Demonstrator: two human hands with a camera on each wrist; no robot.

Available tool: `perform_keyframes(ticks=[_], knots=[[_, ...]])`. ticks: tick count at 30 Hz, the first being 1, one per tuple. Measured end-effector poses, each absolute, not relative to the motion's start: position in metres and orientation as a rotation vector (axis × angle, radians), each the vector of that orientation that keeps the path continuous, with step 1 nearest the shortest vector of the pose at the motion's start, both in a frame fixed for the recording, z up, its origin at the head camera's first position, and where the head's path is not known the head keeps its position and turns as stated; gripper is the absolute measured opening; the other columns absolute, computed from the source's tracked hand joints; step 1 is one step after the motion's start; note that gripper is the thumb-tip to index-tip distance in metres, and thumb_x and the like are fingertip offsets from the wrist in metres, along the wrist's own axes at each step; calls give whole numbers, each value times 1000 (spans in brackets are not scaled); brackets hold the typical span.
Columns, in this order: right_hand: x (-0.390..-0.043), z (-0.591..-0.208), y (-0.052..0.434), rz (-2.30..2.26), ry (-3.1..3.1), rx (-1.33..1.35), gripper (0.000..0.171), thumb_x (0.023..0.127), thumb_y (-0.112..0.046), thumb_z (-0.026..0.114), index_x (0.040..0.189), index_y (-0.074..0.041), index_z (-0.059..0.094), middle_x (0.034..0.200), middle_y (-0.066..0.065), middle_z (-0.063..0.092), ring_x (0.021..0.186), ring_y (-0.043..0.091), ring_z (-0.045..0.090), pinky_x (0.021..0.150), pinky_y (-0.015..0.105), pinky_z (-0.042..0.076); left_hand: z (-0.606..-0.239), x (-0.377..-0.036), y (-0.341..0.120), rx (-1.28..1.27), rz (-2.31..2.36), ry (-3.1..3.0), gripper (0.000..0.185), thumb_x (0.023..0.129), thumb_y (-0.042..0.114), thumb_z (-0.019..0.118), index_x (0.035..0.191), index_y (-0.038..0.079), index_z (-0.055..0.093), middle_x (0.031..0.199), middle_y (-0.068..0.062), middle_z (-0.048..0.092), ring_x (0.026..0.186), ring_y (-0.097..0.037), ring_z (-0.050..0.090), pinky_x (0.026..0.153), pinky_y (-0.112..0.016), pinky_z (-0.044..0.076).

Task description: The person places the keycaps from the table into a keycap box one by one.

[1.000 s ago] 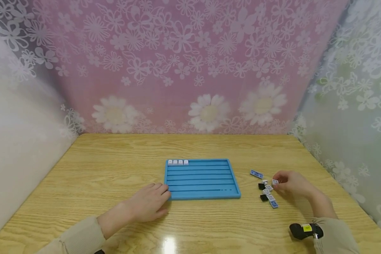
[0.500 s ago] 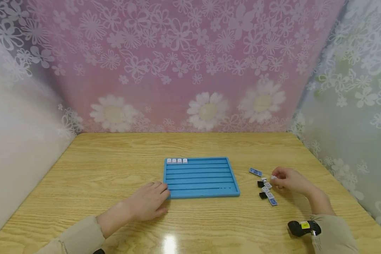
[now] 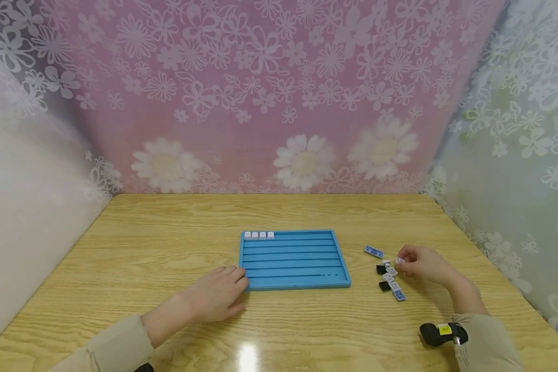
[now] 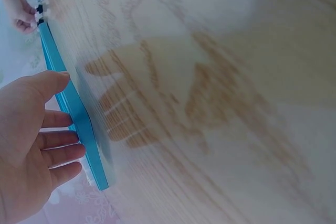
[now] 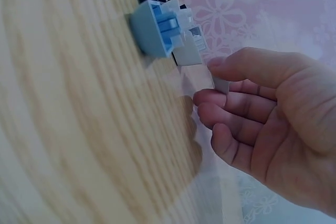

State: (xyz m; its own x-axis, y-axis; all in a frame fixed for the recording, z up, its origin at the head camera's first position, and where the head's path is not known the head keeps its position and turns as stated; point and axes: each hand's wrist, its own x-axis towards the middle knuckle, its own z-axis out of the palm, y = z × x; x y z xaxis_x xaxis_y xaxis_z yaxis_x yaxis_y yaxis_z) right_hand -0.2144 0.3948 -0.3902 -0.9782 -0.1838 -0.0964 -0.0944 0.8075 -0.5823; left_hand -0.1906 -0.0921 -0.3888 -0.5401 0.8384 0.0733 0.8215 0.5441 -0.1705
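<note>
Tray ridges point(image 3: 290, 257), head view only; hollow blue keycap point(image 5: 143, 31), right wrist.

Floral curtains point(image 3: 242, 98) make this table point(image 3: 158, 232) a booth.

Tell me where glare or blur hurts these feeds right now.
Head view: bright glare spot on the table near the bottom edge; markings on the white keycap in the right hand too small to read. Left wrist: pale sheen, with a brown hand-shaped patch beside the blue tray. Right wrist: soft table grain, light blue keycap clearer.
</note>
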Motion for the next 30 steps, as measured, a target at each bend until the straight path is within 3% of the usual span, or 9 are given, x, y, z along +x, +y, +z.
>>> perform_keyframes(ticks=[11, 15, 21, 30], knots=[[-213, -387, 395, -900, 2868, -286, 30, 90, -15, 58, 112, 4, 55, 68, 3, 57, 59, 19, 53, 58, 30, 43, -387, -190, -92, -1425, 178, -2623, 35, 89, 40, 57, 103, 8, 57, 101, -3, 53, 95, -18, 50, 84, -34, 46], [-214, -387, 395, -914, 2866, -307, 28, 91, -13, 57, 114, 2, 55, 77, 5, 60, 65, 20, 55, 58, 31, 44, -388, -190, -92, -1425, 177, -2622, 32, 89, 39, 57, 99, 9, 56, 98, -2, 51, 92, -17, 49, 81, -33, 46], [-215, -383, 389, -864, 2956, -339, 34, 89, -20, 62, 116, 1, 59, 101, 11, 59, 88, 24, 54, 67, 36, 45, -390, -192, -92, -1426, 176, -2620, 29, 89, 39, 57, 95, 11, 55, 95, 0, 49, 86, -15, 47, 77, -32, 45], [-221, -376, 377, -858, 2993, -420, 35, 90, -18, 61, 117, 3, 58, 105, 14, 60, 92, 27, 55, 71, 38, 47, -391, -192, -93, -1430, 157, -2619, 30, 89, 39, 59, 97, 10, 55, 97, -1, 50, 89, -16, 48, 78, -31, 45]])
